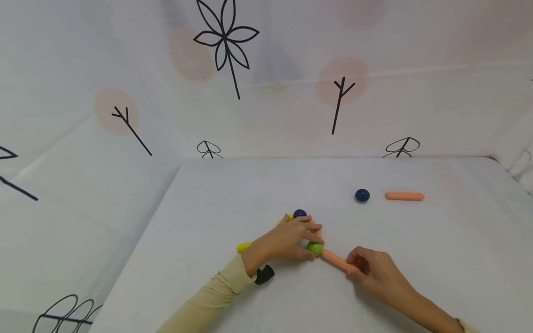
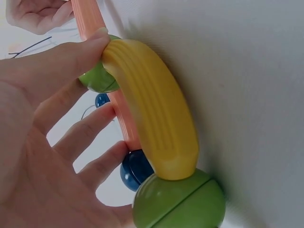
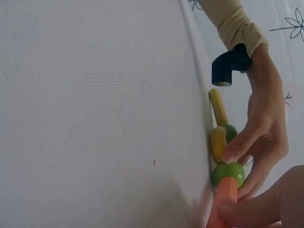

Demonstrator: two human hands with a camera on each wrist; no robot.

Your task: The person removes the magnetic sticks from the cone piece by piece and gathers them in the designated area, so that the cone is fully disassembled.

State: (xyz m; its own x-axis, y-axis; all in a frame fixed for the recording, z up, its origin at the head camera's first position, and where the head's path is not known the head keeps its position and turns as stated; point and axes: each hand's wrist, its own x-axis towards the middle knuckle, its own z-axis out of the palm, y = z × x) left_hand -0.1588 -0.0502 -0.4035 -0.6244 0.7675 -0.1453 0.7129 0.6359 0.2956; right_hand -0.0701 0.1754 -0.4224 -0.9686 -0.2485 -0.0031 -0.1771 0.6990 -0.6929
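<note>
My left hand (image 1: 287, 238) pinches a green ball (image 1: 315, 249) between thumb and fingers. My right hand (image 1: 376, 275) grips the far end of an orange stick (image 1: 335, 260), whose other end meets that ball. Another orange stick (image 2: 124, 118) runs from the same ball to a dark blue ball (image 2: 135, 168), and my left fingertips touch along it. A curved yellow piece (image 2: 156, 109) reaches from beside my left thumb to a second green ball (image 2: 180, 199). From the head view, my left hand covers much of this joined group.
A loose dark blue ball (image 1: 362, 195) and an orange stick (image 1: 405, 196) lie farther back on the white table (image 1: 437, 231). A straight yellow stick (image 3: 218, 107) lies near my left wrist. Beside that wrist is a dark elbow-shaped piece (image 3: 228, 66). Patterned cloth (image 1: 283, 115) rises behind.
</note>
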